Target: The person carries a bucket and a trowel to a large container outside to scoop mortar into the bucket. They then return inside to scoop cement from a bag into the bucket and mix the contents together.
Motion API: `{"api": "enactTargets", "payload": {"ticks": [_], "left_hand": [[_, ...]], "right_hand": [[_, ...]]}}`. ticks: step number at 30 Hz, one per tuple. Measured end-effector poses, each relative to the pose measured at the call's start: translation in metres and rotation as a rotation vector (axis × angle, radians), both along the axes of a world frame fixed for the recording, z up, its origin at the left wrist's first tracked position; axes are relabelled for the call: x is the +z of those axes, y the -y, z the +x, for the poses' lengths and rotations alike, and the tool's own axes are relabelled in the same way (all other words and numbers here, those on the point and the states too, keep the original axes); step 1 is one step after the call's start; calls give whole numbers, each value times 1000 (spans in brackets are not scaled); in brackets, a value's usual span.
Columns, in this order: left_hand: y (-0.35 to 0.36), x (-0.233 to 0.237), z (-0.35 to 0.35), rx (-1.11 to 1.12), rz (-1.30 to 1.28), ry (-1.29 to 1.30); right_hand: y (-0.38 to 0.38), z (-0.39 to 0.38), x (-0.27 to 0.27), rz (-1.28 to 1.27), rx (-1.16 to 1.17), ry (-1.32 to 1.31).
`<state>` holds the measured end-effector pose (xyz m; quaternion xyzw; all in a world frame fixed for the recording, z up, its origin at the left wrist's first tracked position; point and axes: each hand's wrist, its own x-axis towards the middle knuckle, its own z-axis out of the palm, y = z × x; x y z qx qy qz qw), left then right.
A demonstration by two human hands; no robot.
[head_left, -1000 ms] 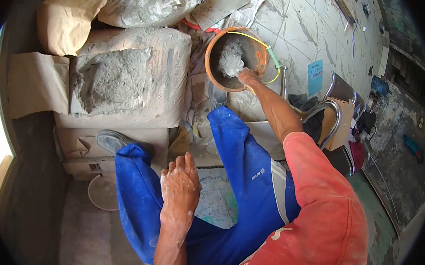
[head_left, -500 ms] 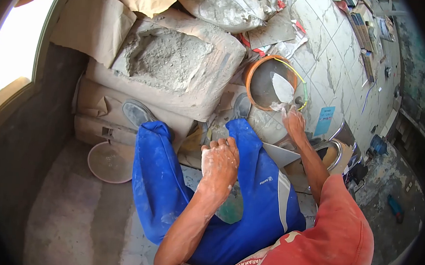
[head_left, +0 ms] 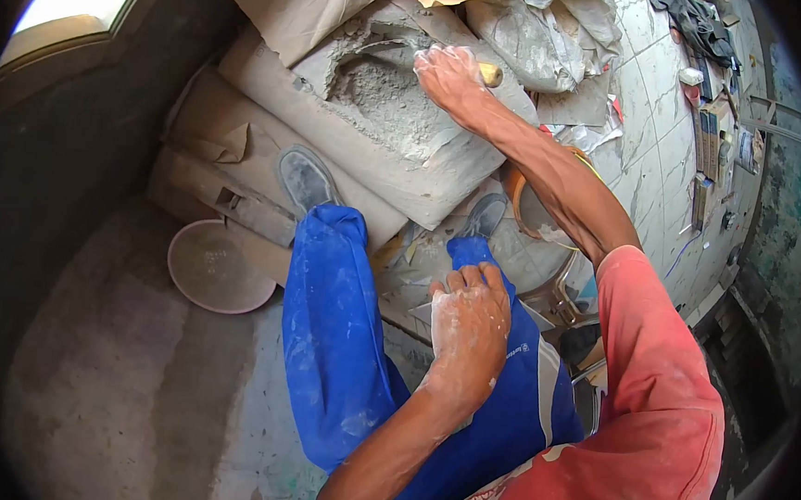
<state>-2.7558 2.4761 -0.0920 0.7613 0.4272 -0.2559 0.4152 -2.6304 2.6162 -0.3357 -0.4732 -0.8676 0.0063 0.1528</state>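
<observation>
**Handle in my fist, at the grey powder**

My right hand (head_left: 450, 75) is closed around a wooden handle (head_left: 490, 73). Only its pale, rounded butt end sticks out past my knuckles, and I cannot see what is on the other end. I judge it stiff and light, a little slick under the dust coating my fingers, and best held at mid-shaft as I have it.

It sits at the far edge of the hollow in the cement powder (head_left: 383, 100), which looks dry, loose and lumpy. I expect the powder is heavy in bulk and quick to slide or puff. It fills a torn paper bag (head_left: 406, 171) that lies flat on other bags.

My left hand (head_left: 470, 325), chalky white, rests on my knee over my blue trousers (head_left: 331, 319), fingers loosely curled and holding nothing.

An orange bucket (head_left: 518, 198) shows under my right forearm, and a round pan (head_left: 216, 265) lies on the floor to my left.
</observation>
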Motion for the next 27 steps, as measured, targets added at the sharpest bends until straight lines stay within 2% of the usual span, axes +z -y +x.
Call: {"api": "enactTargets", "payload": {"ticks": [2, 4, 5, 6, 7, 9, 10, 12, 14, 16, 17, 19, 22, 25, 27], "left_hand": [[-1, -2, -6, 6, -25, -24], [3, 2, -8, 33, 40, -46], [4, 4, -5, 48, 62, -34], [4, 4, -2, 47, 43, -15], [0, 5, 0, 49, 28, 0], [-8, 7, 5, 79, -21, 11], [-6, 7, 8, 70, 50, -16], [-5, 7, 16, 71, 136, -35], [-5, 8, 19, 109, 96, 0], [-7, 6, 18, 144, 54, 17], [-9, 10, 15, 167, 58, 30], [-11, 16, 9, 171, 160, 7], [-14, 15, 3, 217, 132, 21], [-20, 18, -5, 298, 167, 9], [-21, 16, -5, 307, 169, 4]], "right_hand": [[-18, -40, -27, -24, 114, -64], [-23, -62, -27, -445, -37, 575], [-17, -64, -21, -546, -112, 627], [-6, -62, -23, -522, -112, 677], [-1, -60, -34, -616, -215, 625], [24, -50, -25, -441, -183, 584], [35, -45, -26, -393, -174, 597], [49, -22, 6, -296, -6, 645], [39, -12, 47, -584, -70, 632], [34, 2, 86, -523, -88, 440], [24, 5, 109, -513, -71, 458], [1, 2, 156, -810, -29, 481], [-26, -27, 186, -662, 45, 609], [-60, -68, 133, -610, 138, 586], [-61, -94, 50, -688, 130, 765]]}}
